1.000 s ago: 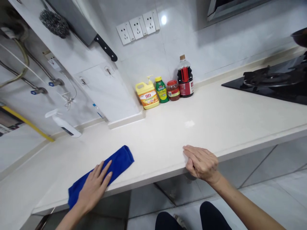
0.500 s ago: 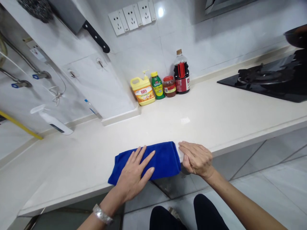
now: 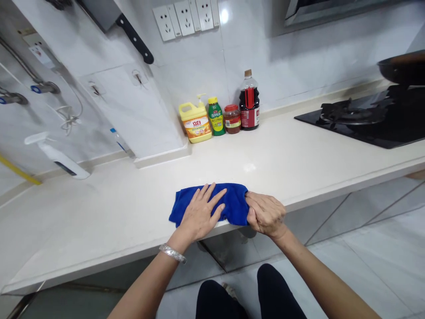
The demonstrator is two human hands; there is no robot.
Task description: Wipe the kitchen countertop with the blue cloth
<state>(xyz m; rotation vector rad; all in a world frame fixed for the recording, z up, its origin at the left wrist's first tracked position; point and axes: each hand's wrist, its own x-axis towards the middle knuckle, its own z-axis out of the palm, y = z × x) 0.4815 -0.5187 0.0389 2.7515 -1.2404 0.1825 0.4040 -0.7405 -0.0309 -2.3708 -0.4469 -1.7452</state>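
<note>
A folded blue cloth [image 3: 236, 199] lies on the white countertop [image 3: 139, 199], close to its front edge. My left hand [image 3: 203, 212] rests flat on top of the cloth with its fingers spread, and a silver bracelet [image 3: 172, 253] circles that wrist. At the cloth's right end, my right hand [image 3: 265, 213] has its fingers curled and closed on the cloth's edge. The fingertips of the right hand are partly hidden in the fabric.
Against the back wall stand a yellow detergent jug [image 3: 195, 126], a green bottle [image 3: 216, 117], a red-lidded jar [image 3: 232, 119] and a dark sauce bottle [image 3: 249, 106]. A black gas stove [image 3: 358, 119] is at right. A white spray bottle [image 3: 61, 157] lies left, below a hanging cleaver [image 3: 133, 37].
The cloth and my left hand have shifted away from the counter's edge and slightly right. My right hand has come onto the cloth's right end and closed on it.
</note>
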